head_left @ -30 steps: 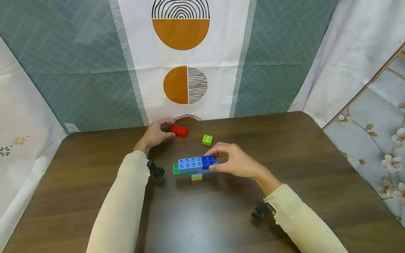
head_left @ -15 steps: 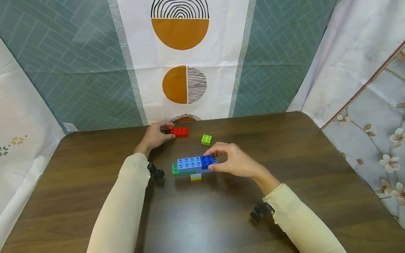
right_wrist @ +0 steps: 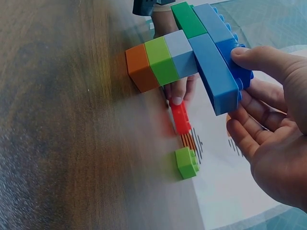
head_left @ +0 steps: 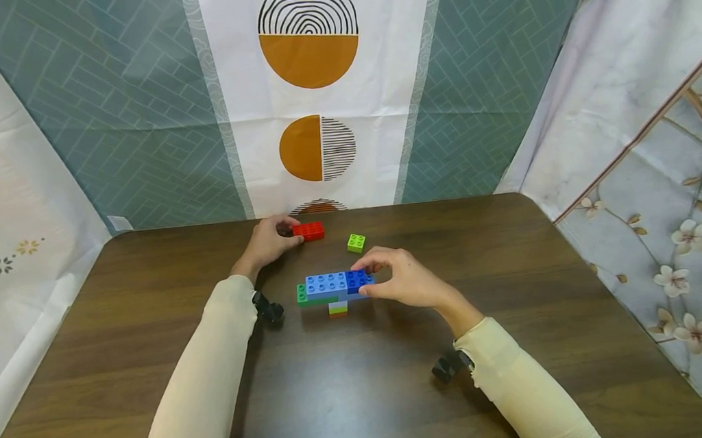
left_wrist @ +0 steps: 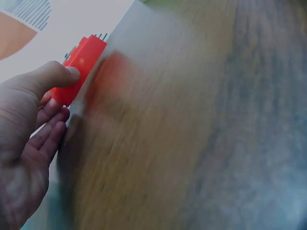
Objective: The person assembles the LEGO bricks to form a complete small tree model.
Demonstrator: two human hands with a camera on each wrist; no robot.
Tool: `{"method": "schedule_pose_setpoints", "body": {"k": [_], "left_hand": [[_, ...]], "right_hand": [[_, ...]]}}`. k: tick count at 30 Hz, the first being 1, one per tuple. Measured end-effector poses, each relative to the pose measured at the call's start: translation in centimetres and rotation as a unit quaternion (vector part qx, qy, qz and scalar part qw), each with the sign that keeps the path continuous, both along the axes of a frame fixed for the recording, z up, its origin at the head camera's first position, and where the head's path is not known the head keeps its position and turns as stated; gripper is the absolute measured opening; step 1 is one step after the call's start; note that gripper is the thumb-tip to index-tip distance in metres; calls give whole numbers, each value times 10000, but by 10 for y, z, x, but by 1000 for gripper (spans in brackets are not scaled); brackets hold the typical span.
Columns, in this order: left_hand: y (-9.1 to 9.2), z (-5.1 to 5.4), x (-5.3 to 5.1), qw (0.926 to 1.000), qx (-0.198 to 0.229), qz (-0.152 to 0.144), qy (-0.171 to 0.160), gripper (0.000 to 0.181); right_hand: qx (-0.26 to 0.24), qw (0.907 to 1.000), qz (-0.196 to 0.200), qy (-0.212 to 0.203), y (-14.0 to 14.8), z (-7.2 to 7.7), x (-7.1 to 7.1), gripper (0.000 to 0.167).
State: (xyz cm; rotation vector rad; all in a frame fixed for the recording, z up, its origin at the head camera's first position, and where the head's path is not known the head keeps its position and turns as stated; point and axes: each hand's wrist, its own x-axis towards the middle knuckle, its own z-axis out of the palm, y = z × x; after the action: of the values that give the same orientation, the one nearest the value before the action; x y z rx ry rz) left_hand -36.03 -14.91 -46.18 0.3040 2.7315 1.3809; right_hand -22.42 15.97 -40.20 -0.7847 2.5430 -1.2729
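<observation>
Near the table's far edge my left hand (head_left: 269,242) pinches a red toy building brick (head_left: 309,232) by its left end. The left wrist view has the thumb across the side of that brick (left_wrist: 82,64). At mid-table stands a tower of bricks (right_wrist: 165,57): orange, lime and pale ones form a narrow column. A green brick (head_left: 302,294) and blue ones lie across its top, with a light blue brick (head_left: 325,284) uppermost. Between thumb and fingers my right hand (head_left: 401,277) holds the dark blue brick (head_left: 356,280) at the top right of the tower.
A small lime brick (head_left: 356,243) lies alone behind the tower, right of the red one. Patterned cloth (head_left: 314,64) hangs just beyond the far edge of the brown wooden table (head_left: 339,385).
The red brick has turned from slanted to nearly parallel with the table's far edge, in my left hand. My right hand stays on the dark blue brick. The whole view shifts slightly.
</observation>
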Motion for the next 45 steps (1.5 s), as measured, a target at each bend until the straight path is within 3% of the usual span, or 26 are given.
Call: {"method": "schedule_pose_setpoints", "body": {"k": [6,13,20,33,38,45], "left_hand": [[0,5,9,9999,106,-1,-6,39],[3,23,23,9994,282,-181,45,39],[9,46,54,9973,484,-407,363,37],[10,77,112,9899,691,-751,984,34],[13,84,129,9887,572,-850,1096,33],[21,85,144,9872,506,-963,1164,33]], "right_hand": [[-25,10000,38,40,0,1,0,35],[-65,9999,76,67,0,3,0,35],[-134,9999,44,21,0,4,1,35],[-59,9999,-83,-46,-1,1,1,34],[-34,10000,-74,-17,-1,0,2,34],[-58,9999,60,71,-1,-1,0,35]]}}
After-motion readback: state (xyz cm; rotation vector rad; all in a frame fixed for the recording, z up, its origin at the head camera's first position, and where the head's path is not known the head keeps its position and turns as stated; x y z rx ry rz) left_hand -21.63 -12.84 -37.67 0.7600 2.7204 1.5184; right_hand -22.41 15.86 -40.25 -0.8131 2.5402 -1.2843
